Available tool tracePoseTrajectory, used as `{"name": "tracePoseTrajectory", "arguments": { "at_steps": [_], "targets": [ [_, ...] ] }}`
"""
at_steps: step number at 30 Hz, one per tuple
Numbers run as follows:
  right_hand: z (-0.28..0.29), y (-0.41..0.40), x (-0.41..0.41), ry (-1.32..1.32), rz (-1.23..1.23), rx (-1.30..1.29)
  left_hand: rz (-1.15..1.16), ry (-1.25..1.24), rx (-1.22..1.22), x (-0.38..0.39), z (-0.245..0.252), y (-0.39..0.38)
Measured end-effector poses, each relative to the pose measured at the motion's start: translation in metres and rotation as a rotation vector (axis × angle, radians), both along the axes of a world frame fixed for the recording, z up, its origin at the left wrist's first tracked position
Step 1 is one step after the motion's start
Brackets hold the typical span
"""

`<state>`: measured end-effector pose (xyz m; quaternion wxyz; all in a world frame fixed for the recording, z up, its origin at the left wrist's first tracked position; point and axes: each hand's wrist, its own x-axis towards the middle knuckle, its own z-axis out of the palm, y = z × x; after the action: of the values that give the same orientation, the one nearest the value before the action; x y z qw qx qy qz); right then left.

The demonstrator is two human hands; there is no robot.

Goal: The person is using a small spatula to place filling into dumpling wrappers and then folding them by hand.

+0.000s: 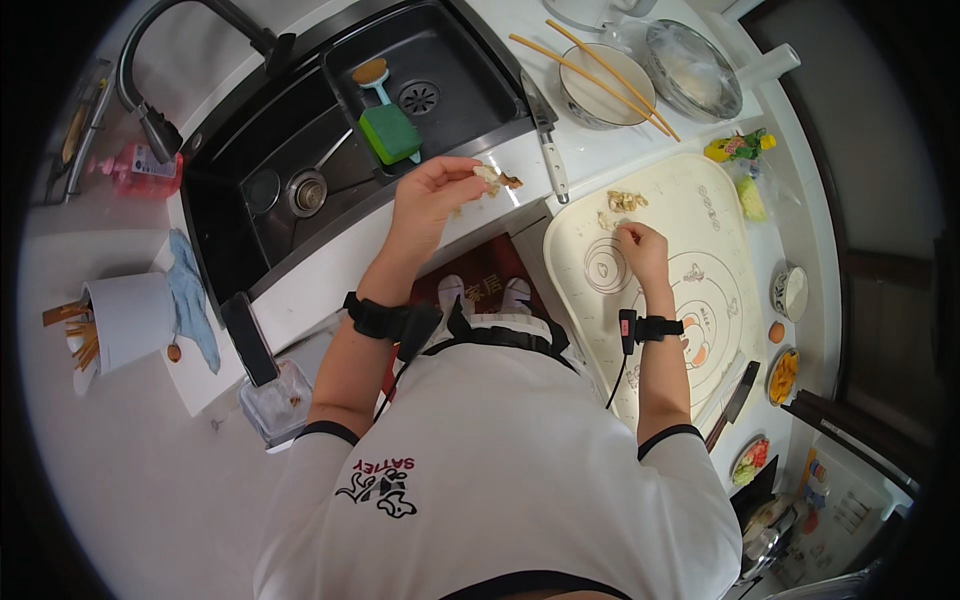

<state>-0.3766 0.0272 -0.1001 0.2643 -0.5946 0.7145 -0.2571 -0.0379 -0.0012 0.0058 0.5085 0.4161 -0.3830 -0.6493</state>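
Note:
My left hand (431, 206) is over the counter strip in front of the sink. Its thumb and fingers pinch a pale, ragged food piece (487, 177). A small dark brown scrap (511, 181) shows just beyond that piece. My right hand (646, 253) is low over the cream printed kneading mat (712, 247), its fingers curled together. Pale scraps (606, 220) lie at its fingertips; whether it grips one is hidden. A small heap of brownish food pieces (627, 201) sits on the mat just beyond.
A white-handled knife (555, 165) lies between the black sink (457, 45) and a bowl (600, 90) with chopsticks (592, 86) across it. Along the right stand an egg (778, 332), small food dishes (783, 376) and a dark-bladed knife (742, 394). A phone (249, 339) rests at the left counter edge.

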Motion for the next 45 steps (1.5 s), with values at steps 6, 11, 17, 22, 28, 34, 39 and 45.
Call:
{"name": "tracePoseTrajectory", "arguments": {
  "at_steps": [6, 11, 17, 22, 28, 34, 39, 45],
  "targets": [
    [0.051, -0.022, 0.029, -0.308, -0.041, -0.026, 0.013, -0.001, 0.05, -0.005, 0.003, 0.001],
    [0.118, -0.031, 0.128, -0.795, 0.292, 0.028, 0.014, 0.064, 0.076, -0.003, 0.006, 0.005],
    [0.125, -0.039, 0.164, -0.777, 0.361, 0.122, 0.011, 0.029, 0.032, 0.007, 0.011, 0.008],
    [0.128, -0.042, 0.172, -0.861, 0.383, 0.153, 0.029, 0.044, 0.004, 0.014, 0.01, 0.011],
    [0.128, -0.044, 0.177, -0.915, 0.367, 0.199, 0.042, 0.075, -0.036, 0.016, 0.009, 0.01],
    [0.126, -0.045, 0.177, -0.932, 0.367, 0.176, 0.035, 0.078, -0.028, 0.014, 0.01, 0.008],
    [0.124, -0.046, 0.178, -0.899, 0.381, 0.142, 0.03, 0.178, 0.177, 0.014, 0.016, 0.007],
    [0.13, -0.044, 0.182, -0.793, 0.418, 0.071, -0.02, 0.276, 0.277, 0.017, 0.015, 0.005]
  ]
}}
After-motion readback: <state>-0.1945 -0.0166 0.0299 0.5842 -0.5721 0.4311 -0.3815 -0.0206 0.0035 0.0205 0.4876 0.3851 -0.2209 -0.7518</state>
